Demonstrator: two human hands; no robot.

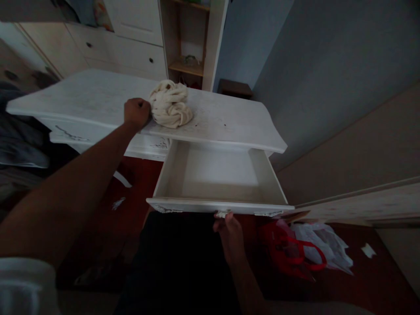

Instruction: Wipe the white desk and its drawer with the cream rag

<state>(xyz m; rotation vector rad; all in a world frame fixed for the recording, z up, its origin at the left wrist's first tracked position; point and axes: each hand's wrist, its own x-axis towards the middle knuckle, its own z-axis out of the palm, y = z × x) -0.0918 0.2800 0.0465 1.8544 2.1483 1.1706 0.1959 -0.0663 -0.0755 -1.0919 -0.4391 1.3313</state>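
Note:
My left hand [137, 113] is a closed fist on the white tabletop [98, 92], right beside a bunched cream cloth [170, 105]; nothing shows in the fist. A drawer [223, 175] under the tabletop is pulled far out toward me, its pale bottom showing. At the middle of the drawer front, the fingers of my right hand [232, 236] are closed around a small ornate drawer knob [223, 214], which they partly hide.
A red bag [285, 249] and a white plastic bag [323, 245] lie on the floor at right. Behind the table stand white cabinets [131, 48] and a shelf unit [187, 66]. A grey wall [328, 78] bounds the right side. Dark fabric [19, 135] is at left.

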